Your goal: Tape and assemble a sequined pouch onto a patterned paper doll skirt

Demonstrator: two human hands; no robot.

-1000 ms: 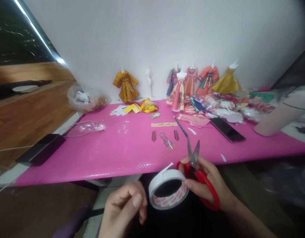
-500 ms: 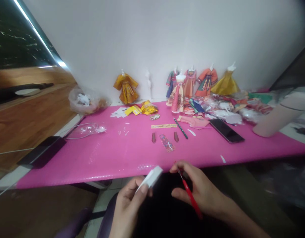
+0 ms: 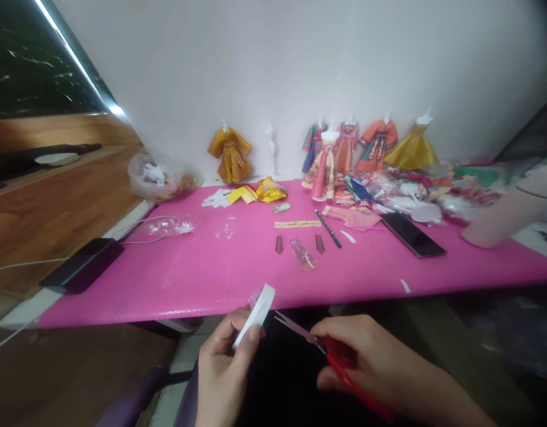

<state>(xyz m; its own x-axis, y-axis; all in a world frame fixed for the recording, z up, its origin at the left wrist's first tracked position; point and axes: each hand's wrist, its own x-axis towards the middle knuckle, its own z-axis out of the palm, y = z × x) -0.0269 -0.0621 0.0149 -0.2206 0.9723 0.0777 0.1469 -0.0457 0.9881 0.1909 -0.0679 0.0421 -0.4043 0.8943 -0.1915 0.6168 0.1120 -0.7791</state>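
Observation:
Between thumb and fingers, my left hand [image 3: 231, 356] pinches a white folded strip [image 3: 256, 315], which points up and to the right. My right hand [image 3: 362, 356] grips red-handled scissors [image 3: 338, 370]. Their blades stand slightly apart and point left at the strip, without touching it. Both hands are just off the front edge of the pink tabletop [image 3: 175, 273]. Beyond them lie a patterned fabric piece [image 3: 302, 255], two small dark-red pointed pieces [image 3: 279, 244], a yellowish strip [image 3: 297, 224] and a dark pen [image 3: 328, 228].
A black phone [image 3: 413, 235] and a pale tumbler [image 3: 505, 216] are at the right, near a heap of fabric and plastic bags [image 3: 402, 187]. Small dressed forms, including a golden robe [image 3: 229, 153], line the wall. At the left sits a black box [image 3: 82, 265] with cables.
The scissors have swung round so that their blades point left toward the white strip. My left hand has shifted slightly left, and the strip now stands steeper.

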